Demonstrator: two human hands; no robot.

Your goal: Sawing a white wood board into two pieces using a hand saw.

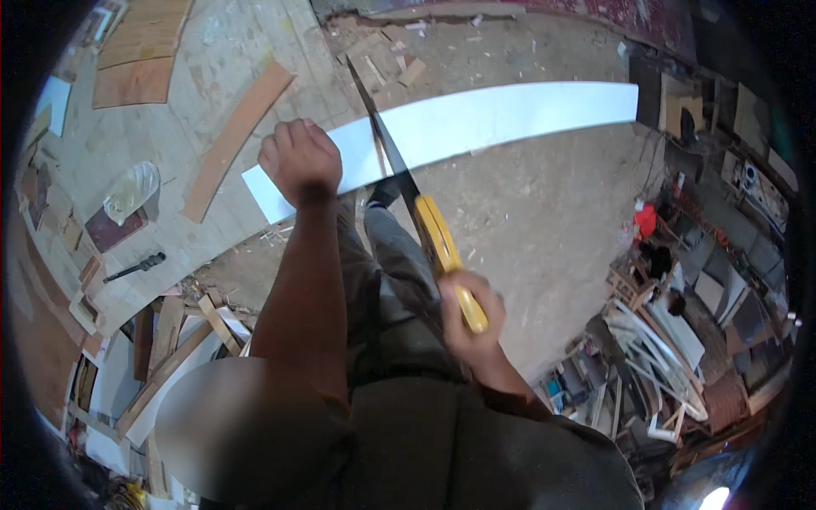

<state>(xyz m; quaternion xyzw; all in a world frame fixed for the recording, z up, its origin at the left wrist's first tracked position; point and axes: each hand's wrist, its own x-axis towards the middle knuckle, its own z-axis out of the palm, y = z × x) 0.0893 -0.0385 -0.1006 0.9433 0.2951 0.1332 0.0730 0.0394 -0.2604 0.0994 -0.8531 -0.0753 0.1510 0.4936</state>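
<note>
A long white board (pixel 518 115) lies crosswise in front of me. My left hand (pixel 299 161) grips it near its left end, fingers curled and back of the hand upward. A handsaw with a yellow handle (pixel 432 221) crosses the board just right of that hand, its dark blade slanting toward the upper left over a narrow gap or shadow on the board. My right hand (pixel 472 314) is closed on the saw's handle. My legs and a dark shoe (pixel 382 194) show beneath the board.
A wood strip (pixel 234 144), plywood pieces (pixel 132 81), a clear plastic bag (pixel 127 191) and a dark tool (pixel 134 266) lie on a pale surface at left. Offcuts (pixel 170 348) are piled at lower left. Along the right stand heaps of wood and scrap (pixel 663 357), with a red item (pixel 644 221).
</note>
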